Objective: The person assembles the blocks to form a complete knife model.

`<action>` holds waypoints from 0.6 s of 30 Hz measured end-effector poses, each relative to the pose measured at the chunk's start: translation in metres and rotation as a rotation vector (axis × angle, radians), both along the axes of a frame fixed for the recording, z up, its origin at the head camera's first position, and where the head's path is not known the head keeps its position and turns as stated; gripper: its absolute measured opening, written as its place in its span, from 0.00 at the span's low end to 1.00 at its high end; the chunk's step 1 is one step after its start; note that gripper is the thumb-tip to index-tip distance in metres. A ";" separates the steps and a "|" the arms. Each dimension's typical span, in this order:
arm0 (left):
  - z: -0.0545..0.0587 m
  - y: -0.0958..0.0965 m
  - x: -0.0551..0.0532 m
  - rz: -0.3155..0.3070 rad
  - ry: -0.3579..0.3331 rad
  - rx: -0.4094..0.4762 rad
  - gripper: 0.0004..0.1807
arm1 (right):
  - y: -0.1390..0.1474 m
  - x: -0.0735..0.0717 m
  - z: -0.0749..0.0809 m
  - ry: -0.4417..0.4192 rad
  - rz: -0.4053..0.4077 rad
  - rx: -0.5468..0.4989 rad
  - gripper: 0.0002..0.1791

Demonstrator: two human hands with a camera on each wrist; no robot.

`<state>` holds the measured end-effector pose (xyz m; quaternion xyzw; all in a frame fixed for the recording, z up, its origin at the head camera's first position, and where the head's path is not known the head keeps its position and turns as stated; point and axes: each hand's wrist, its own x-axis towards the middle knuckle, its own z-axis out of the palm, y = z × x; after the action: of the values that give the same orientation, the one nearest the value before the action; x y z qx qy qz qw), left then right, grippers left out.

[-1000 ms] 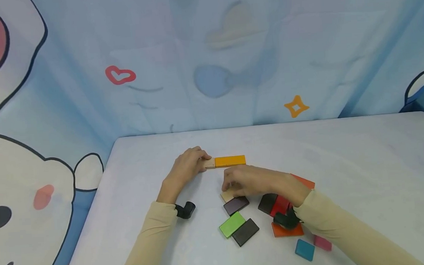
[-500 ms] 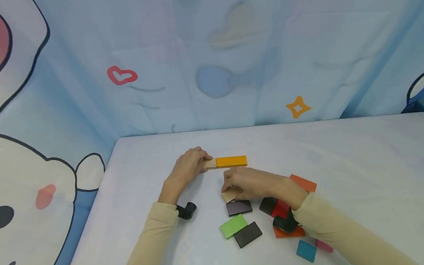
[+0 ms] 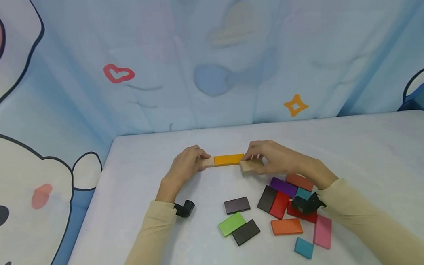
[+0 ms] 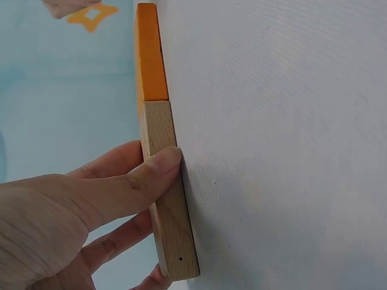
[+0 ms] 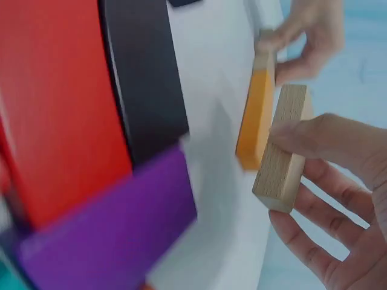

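My left hand [image 3: 186, 162] pinches a plain wooden block [image 4: 169, 211] on the white table, thumb on the near side and fingers behind. End to end with that block lies an orange-yellow block [image 3: 228, 160], making one straight row. A second plain wooden block [image 5: 284, 151] is pinched between the thumb and fingers of my right hand [image 3: 277, 157]. In the head view this block overlaps the right end of the orange-yellow one; in the right wrist view it shows above the table, slightly tilted.
Nearer on the table [image 3: 363, 159] lie several loose blocks. Dark grey [image 3: 237, 205] and green [image 3: 232, 224] ones are in the middle. Purple [image 3: 283, 187], red [image 3: 280, 205], orange [image 3: 286, 227], pink [image 3: 322, 232] and blue [image 3: 304, 248] ones lie beneath or near the right forearm.
My right hand has lifted the wooden block from beside the dark grey block and carried it away and rightward to the row's right end. The grey block turned slightly. My left hand stays put.
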<state>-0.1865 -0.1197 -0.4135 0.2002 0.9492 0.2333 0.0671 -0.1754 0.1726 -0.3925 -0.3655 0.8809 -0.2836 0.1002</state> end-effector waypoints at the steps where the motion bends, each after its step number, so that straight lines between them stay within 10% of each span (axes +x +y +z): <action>1: 0.000 0.000 0.000 0.001 0.001 -0.001 0.17 | 0.004 -0.003 0.000 0.008 -0.016 -0.005 0.17; 18: 0.000 0.000 0.004 -0.002 -0.019 -0.001 0.18 | 0.010 -0.013 -0.019 0.086 -0.164 0.108 0.17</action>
<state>-0.1828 -0.1194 -0.4139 0.1987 0.9484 0.2349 0.0766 -0.1880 0.1827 -0.4116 -0.2982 0.9252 -0.2273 0.0585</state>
